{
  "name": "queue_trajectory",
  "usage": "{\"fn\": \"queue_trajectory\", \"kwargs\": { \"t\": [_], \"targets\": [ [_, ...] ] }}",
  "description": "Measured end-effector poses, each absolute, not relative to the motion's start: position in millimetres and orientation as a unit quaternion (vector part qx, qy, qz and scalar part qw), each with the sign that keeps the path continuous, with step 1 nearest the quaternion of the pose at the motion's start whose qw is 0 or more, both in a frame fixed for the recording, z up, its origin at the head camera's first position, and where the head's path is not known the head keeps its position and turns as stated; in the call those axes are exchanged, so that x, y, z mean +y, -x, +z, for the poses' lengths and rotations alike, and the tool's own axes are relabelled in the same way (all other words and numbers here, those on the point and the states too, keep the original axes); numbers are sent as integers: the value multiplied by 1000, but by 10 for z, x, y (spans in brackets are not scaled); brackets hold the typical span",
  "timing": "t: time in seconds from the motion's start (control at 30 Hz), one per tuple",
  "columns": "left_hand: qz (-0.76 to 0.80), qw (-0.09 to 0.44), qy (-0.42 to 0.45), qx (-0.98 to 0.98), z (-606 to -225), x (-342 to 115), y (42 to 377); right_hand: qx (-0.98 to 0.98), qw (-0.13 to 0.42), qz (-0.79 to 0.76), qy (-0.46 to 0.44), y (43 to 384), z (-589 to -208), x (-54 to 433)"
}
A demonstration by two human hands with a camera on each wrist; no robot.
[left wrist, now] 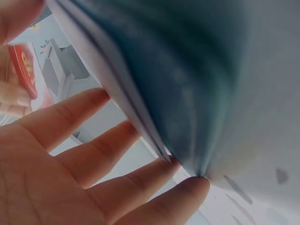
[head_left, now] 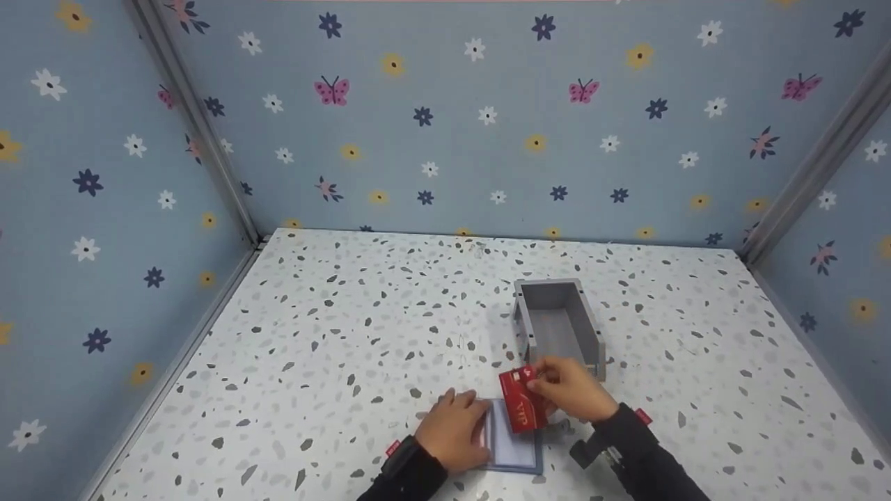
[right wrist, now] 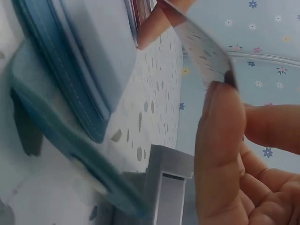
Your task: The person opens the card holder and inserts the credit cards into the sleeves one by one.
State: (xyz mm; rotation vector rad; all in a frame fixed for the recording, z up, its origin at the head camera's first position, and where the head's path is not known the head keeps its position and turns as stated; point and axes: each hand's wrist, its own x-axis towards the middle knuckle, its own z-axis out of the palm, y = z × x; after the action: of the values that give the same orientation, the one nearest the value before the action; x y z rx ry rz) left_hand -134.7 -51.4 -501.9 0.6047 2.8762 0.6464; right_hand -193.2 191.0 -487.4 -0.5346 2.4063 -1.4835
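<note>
A blue-edged card holder [head_left: 516, 454] with pale, see-through sleeves lies unfolded on the table. My left hand [head_left: 454, 430] rests on its left part, the thumb near the lower edge. In the left wrist view the fingers [left wrist: 133, 180] reach out fairly straight, their tips touching the edges of the sleeves [left wrist: 136, 105]. Above the right-hand sleeve, my right hand [head_left: 574, 391] pinches a red card [head_left: 522, 403] printed "VIP" between thumb and fingers. The right wrist view shows the card's shiny side [right wrist: 204, 51], tilted, apart from the holder.
Just beyond the right hand stands a grey, open-topped rectangular box [head_left: 557, 327]. Its near end is partly behind that hand. The speckled white table [head_left: 334, 334] is bordered by flower-patterned panels [head_left: 445, 125] at the back and both sides.
</note>
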Motion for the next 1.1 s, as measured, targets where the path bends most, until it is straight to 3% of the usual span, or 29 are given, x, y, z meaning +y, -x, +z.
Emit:
{"fn": "queue_trajectory", "kwargs": {
  "t": [0.2, 0.6, 0.87, 1.1],
  "targets": [
    [237, 74, -195, 949, -5006, -525, 1374, 807, 148, -541, 185, 1820, -4996, 1917],
    [465, 10, -170, 869, -5022, -537, 1421, 791, 156, -568, 166, 1751, -5064, 1957],
    [580, 56, -163, 796, -5013, -440, 1430, 779, 158, -581, 175, 1733, -5005, 1948],
    [589, 86, -163, 787, -5002, -343, 1415, 767, 154, -594, 189, 1718, -4999, 1912]
  ]
}}
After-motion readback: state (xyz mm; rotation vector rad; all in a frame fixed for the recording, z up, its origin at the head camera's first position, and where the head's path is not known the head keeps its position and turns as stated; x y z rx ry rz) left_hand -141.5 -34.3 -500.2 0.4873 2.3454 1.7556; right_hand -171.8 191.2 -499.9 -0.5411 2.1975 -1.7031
